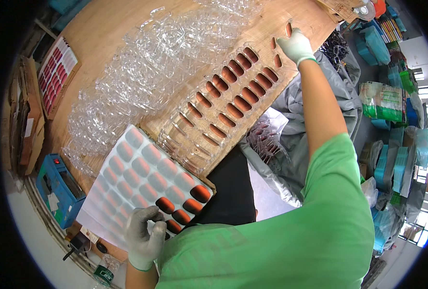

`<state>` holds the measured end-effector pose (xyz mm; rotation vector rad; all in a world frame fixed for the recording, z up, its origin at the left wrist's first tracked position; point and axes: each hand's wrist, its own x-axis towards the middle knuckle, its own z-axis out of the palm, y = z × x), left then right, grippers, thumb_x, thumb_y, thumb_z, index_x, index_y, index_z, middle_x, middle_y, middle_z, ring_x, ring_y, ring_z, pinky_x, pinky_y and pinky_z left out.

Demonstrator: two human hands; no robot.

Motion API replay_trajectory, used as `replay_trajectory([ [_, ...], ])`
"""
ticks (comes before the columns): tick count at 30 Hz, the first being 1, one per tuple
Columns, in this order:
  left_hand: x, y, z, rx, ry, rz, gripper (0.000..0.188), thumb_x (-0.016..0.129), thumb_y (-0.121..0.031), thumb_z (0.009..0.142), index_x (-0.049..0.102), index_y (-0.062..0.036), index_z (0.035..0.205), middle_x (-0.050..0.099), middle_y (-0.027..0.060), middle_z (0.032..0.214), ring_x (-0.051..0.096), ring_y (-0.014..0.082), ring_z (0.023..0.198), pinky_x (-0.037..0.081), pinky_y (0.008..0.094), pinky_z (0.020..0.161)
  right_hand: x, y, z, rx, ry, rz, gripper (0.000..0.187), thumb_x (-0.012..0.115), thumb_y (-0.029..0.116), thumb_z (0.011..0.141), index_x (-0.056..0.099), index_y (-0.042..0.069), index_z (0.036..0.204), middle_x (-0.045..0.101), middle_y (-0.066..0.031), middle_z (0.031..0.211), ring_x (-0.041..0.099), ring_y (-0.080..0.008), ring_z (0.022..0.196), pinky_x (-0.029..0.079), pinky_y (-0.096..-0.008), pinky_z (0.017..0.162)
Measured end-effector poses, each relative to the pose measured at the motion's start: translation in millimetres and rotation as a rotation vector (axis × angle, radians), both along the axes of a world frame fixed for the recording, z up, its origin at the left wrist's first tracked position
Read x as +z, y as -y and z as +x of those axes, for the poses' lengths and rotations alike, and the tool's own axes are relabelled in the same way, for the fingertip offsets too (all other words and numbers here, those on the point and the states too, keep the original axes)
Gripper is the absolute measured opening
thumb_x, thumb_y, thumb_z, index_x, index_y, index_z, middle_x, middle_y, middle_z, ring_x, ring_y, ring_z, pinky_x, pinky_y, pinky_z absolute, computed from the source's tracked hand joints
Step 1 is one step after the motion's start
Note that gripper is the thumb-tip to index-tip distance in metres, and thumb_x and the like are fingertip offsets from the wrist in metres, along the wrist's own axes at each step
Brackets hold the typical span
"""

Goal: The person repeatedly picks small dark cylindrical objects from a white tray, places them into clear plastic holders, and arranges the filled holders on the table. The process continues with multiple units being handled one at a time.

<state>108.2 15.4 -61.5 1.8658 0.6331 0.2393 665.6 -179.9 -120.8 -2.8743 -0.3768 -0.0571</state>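
Observation:
My left hand (145, 236), in a pale glove, is at the lower left with fingers curled toward the thumb; whether anything is between them I cannot make out. It is over the edge of a sheet of lenses (192, 206), orange-to-black and uncovered near me, under white paper (105, 212) elsewhere. My right hand (298, 45), gloved too, reaches to the far right end of the board. Its fingers close at a clear glasses frame with a tinted lens (288, 29); the grip is partly hidden. Beside it runs a double row of clear-framed glasses with dark orange lenses (229, 73).
A big heap of clear plastic frames (161, 58) covers the table's middle. A board of red lenses (58, 72), cardboard (28, 115) and a blue device (59, 190) are at left. Grey plastic sheeting (291, 144) hangs past the right edge; stacked teal trays (401, 161) stand beyond.

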Motion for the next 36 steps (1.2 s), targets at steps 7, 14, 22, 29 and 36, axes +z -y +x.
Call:
replay_trajectory([
  [7, -2.6, -10.0, 17.5, 0.039, -0.004, -0.015, 0.024, 0.063, 0.000, 0.082, 0.063, 0.0049, 0.106, 0.063, 0.0155, 0.090, 0.063, 0.0220, 0.077, 0.053, 0.0333, 0.072, -42.2, 0.0, 29.5, 0.051, -0.238, -0.063, 0.045, 0.062, 0.025, 0.087, 0.062, -0.005, 0.121, 0.072, -0.0281, 0.096, 0.072, -0.0381, 0.092, 0.057, -0.0413, 0.082],
  [14, 11.5, -34.8, 42.1, -0.056, -0.079, 0.029, 0.023, 0.065, -0.002, 0.083, 0.063, 0.0044, 0.105, 0.064, 0.0153, 0.090, 0.064, 0.0230, 0.081, 0.052, 0.0344, 0.075, 1.3, 7.4, -31.9, 0.458, -0.384, 0.185, 0.053, 0.066, 0.022, 0.088, 0.057, 0.002, 0.136, 0.072, -0.0206, 0.109, 0.068, -0.0285, 0.103, 0.052, -0.0367, 0.094],
  [22, -22.2, -18.4, 200.6, -0.588, 0.015, 0.769, 0.068, 0.073, -0.039, 0.084, 0.053, -0.0072, 0.140, 0.049, 0.0241, 0.144, 0.048, 0.0429, 0.132, 0.039, 0.0523, 0.110, 18.7, -18.2, -73.2, 0.445, -0.565, 0.255, 0.052, 0.066, 0.042, 0.094, 0.062, -0.001, 0.122, 0.068, -0.0128, 0.099, 0.062, -0.0198, 0.091, 0.051, -0.0347, 0.086],
  [29, -61.1, -7.5, 197.6, -0.625, -0.157, 0.838, 0.087, 0.068, -0.061, 0.085, 0.043, -0.0083, 0.149, 0.042, 0.0223, 0.150, 0.042, 0.0452, 0.135, 0.036, 0.0544, 0.113, 1.1, -33.5, -103.8, 0.546, -0.493, 0.299, 0.068, 0.082, 0.034, 0.082, 0.057, -0.003, 0.133, 0.072, -0.0159, 0.109, 0.069, -0.0216, 0.098, 0.055, -0.0337, 0.090],
  [36, -56.4, -2.7, 200.3, -0.448, -0.183, 1.084, 0.105, 0.069, -0.077, 0.070, 0.040, -0.0223, 0.155, 0.026, 0.0201, 0.161, 0.031, 0.0412, 0.144, 0.016, 0.0675, 0.117, 1.3, -55.9, -135.2, 0.564, -0.581, 0.310, 0.065, 0.080, 0.034, 0.084, 0.057, -0.003, 0.132, 0.072, -0.0183, 0.112, 0.069, -0.0252, 0.102, 0.054, -0.0365, 0.092],
])
